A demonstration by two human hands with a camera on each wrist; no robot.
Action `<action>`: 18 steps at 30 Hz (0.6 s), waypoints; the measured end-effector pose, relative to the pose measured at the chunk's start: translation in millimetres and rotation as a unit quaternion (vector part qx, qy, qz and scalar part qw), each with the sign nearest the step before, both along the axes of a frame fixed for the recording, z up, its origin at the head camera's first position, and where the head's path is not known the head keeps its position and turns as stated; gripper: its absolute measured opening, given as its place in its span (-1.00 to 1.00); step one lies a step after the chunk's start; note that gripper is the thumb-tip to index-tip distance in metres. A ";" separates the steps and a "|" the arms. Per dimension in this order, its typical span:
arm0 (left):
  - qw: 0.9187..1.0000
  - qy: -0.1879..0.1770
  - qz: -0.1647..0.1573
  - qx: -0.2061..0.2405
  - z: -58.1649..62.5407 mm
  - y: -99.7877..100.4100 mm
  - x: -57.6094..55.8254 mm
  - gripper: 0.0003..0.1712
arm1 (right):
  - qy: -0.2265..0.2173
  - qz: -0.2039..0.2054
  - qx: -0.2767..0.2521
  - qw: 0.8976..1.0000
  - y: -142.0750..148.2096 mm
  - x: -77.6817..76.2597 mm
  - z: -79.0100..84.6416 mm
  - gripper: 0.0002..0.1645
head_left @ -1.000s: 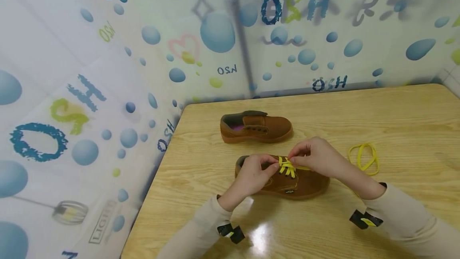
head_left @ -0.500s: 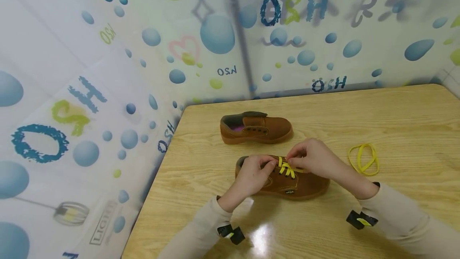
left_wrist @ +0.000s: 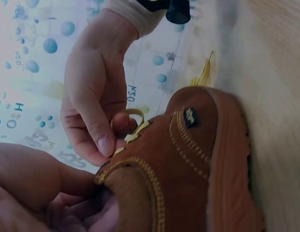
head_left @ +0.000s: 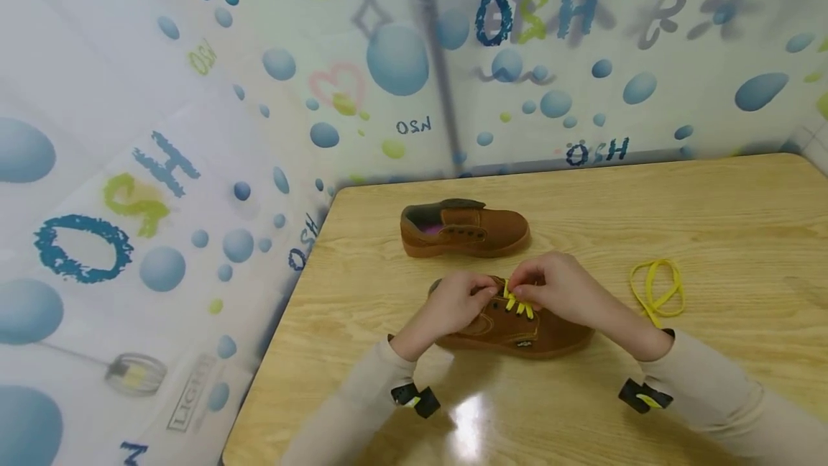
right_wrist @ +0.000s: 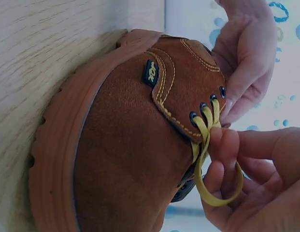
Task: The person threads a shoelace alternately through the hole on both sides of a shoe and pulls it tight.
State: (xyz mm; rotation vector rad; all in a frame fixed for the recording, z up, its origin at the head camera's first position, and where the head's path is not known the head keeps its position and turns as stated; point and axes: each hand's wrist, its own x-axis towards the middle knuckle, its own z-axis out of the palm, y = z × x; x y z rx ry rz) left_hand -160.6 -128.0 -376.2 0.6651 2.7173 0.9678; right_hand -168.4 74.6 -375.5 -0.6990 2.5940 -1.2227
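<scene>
A brown suede shoe [head_left: 563,333] stands on the table with its toe to the right, yellow shoelace [head_left: 522,308] threaded through several of its dark eyelets. My left hand [head_left: 456,304] grips the edge of the shoe's opening near the top eyelet; in the left wrist view its thumb lies outside and its fingers reach inside. Just right of it, my right hand [head_left: 559,290] pinches the shoelace. In the right wrist view, a loop of the lace [right_wrist: 220,200] curves around the right fingers, close to the eyelets. One eyelet [right_wrist: 223,92] nearest the left thumb has no lace in it.
Behind this pair of hands lies a second brown shoe [head_left: 504,230], unlaced, its tongue raised. A loose coil of yellow lace [head_left: 677,282] rests on the wooden table [head_left: 731,221] at the right. Printed walls [head_left: 550,92] border the table at the back and left.
My right hand has moved slightly left along the lacing, closer to the left hand. The left hand keeps its hold on the shoe. The view has shifted a little.
</scene>
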 end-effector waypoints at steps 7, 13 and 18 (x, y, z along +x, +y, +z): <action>0.999 -0.042 -0.016 -0.027 -2.1 0.3 -12.3 -0.79 | 0.014 -0.013 0.022 1.000 -4.5 1.6 3.2 -0.94; 0.983 0.115 0.026 -0.140 1.5 -5.1 -5.0 -0.87 | 0.028 -0.023 0.012 0.999 -0.5 0.8 1.4 -0.92; 0.930 0.269 0.125 -0.217 19.4 -24.8 0.1 -0.88 | 0.013 -0.027 -0.015 0.999 11.4 -0.3 2.4 -0.82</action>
